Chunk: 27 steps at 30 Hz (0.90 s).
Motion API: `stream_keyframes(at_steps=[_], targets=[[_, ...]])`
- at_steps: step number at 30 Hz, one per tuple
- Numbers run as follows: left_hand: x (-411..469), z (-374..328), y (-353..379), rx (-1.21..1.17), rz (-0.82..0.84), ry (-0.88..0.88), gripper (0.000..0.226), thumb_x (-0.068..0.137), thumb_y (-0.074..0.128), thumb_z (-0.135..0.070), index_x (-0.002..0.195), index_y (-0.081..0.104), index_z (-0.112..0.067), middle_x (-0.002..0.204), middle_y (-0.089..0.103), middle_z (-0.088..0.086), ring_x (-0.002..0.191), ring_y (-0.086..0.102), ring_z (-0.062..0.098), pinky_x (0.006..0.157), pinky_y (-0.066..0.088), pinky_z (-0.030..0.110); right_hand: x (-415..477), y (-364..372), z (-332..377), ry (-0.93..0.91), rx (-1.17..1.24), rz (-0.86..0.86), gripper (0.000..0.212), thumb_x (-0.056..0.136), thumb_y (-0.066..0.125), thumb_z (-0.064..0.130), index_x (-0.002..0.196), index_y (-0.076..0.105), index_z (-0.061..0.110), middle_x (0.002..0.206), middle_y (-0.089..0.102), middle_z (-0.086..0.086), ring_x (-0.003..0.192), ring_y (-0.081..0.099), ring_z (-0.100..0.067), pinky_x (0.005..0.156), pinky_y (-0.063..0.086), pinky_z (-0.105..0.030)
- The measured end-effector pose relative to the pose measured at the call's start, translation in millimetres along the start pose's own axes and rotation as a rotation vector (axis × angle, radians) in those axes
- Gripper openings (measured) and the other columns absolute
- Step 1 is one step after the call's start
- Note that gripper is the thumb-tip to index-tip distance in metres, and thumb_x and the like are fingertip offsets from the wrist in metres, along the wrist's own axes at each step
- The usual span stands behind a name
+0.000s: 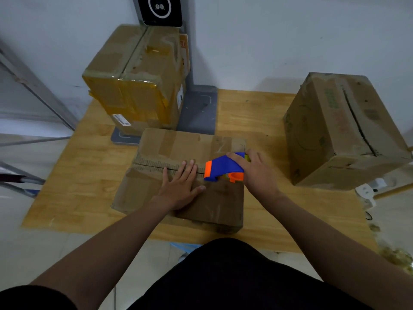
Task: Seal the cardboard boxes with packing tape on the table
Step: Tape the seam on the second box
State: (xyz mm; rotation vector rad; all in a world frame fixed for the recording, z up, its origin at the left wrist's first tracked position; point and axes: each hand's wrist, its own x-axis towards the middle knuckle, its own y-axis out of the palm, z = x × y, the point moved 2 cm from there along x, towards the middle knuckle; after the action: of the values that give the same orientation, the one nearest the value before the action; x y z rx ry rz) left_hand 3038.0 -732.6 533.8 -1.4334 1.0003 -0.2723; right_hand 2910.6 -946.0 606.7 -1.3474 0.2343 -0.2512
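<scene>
A flat cardboard box [156, 189] lies in the middle of the wooden table [263, 121], its top flaps meeting along a centre seam. My left hand [181, 186] rests flat on the top, fingers spread across the seam. My right hand [257, 171] grips a blue and orange tape dispenser [223, 167], whose front end sits on the seam just right of my left fingers. Clear tape covers the box's right part. A taller box [134, 86] wrapped in yellowish tape stands at the back left. A third box [339, 130] stands at the right with an open seam on top.
A grey stand base [201, 110] with a post rises behind the middle box, carrying a black panel [159, 10]. Metal frame bars [33, 86] run along the left. A white power strip [366, 191] and a wooden stick [393, 191] lie off the table's right edge.
</scene>
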Motion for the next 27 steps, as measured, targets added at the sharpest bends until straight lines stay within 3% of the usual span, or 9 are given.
stream_keyframes(at_steps=[4,9,14,20,25,27], targets=[[-1,25,-10,-0.001,0.038,-0.051,0.091,0.093,0.011,-0.08,0.163,-0.01,-0.026,0.165,-0.03,-0.012,0.154,-0.024,0.014,0.118,-0.007,0.072,13,5,23,0.001,0.03,0.008,0.069,0.091,0.066,0.037,0.149,0.029,0.047,0.136,0.038,-0.007,0.127,0.041,-0.027,0.073,0.056,-0.038],[0,5,-10,-0.054,0.075,-0.076,0.098,0.087,0.013,-0.089,0.159,-0.023,-0.033,0.164,-0.034,-0.014,0.152,-0.03,0.022,0.114,-0.011,0.076,20,4,28,0.022,0.025,0.021,0.069,0.092,0.063,0.046,0.149,0.025,0.05,0.139,0.036,-0.005,0.13,0.038,-0.026,0.076,0.051,-0.036],[4,4,-8,-0.124,0.101,-0.086,0.094,0.088,0.011,-0.087,0.159,-0.023,-0.036,0.162,-0.036,-0.016,0.151,-0.032,0.022,0.111,-0.015,0.077,13,4,16,0.002,0.096,-0.02,0.064,0.097,0.056,0.026,0.15,0.026,0.046,0.137,0.038,-0.007,0.126,0.042,-0.026,0.075,0.054,-0.037],[5,5,-7,-0.115,0.119,-0.089,0.094,0.088,0.012,-0.087,0.158,-0.023,-0.037,0.161,-0.037,-0.017,0.151,-0.034,0.022,0.112,-0.015,0.076,9,2,10,-0.077,0.038,-0.006,0.072,0.099,0.056,0.023,0.15,0.013,0.05,0.135,0.036,-0.006,0.126,0.042,-0.024,0.072,0.058,-0.04],[5,6,-10,-0.13,0.134,-0.111,0.092,0.091,0.015,-0.085,0.16,-0.019,-0.035,0.161,-0.035,-0.019,0.152,-0.031,0.02,0.113,-0.015,0.073,-3,-6,-18,-0.012,0.009,-0.03,0.068,0.1,0.058,0.024,0.151,0.019,0.047,0.139,0.036,-0.008,0.127,0.044,-0.026,0.073,0.057,-0.035],[5,6,-10,-0.125,0.131,-0.111,0.092,0.091,0.015,-0.084,0.16,-0.019,-0.035,0.161,-0.035,-0.019,0.152,-0.031,0.02,0.114,-0.015,0.073,-14,-10,-42,0.039,-0.012,-0.041,0.068,0.099,0.058,0.022,0.151,0.02,0.045,0.137,0.037,-0.01,0.124,0.047,-0.028,0.066,0.054,-0.033]])
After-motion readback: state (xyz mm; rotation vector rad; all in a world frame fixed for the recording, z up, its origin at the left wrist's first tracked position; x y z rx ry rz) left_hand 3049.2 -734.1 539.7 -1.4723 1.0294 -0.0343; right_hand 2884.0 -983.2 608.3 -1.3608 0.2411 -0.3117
